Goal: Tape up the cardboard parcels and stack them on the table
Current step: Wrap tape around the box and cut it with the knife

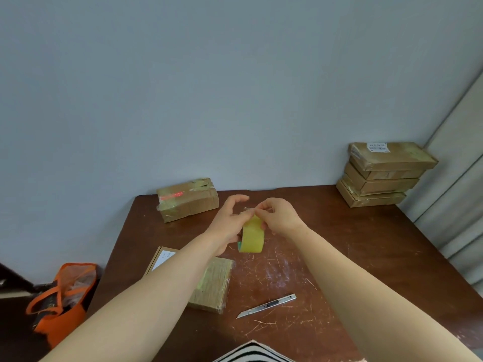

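- Step in hand: freeing tape end off roll [252,237], up in air over table [352,257] centre
- Gripping roll from the side w/ L hand [227,227], index lifted clear
- Pinching tape end at top of roll w/ R hand [281,215]
- Noted parcel [215,286] flat at near L, partly under L forearm; seems part-taped, extent unclear
- Next, by judgement: draw out a strip, lay along parcel seam, cut w/ knife [266,305], found just R of parcel
- Noted stack [381,173] of taped boxes at far R corner, one more box [188,199] at far L edge
- Found table dark brown, badly scratched; plain grey wall [235,87] behind; orange bag [62,296] on floor to L
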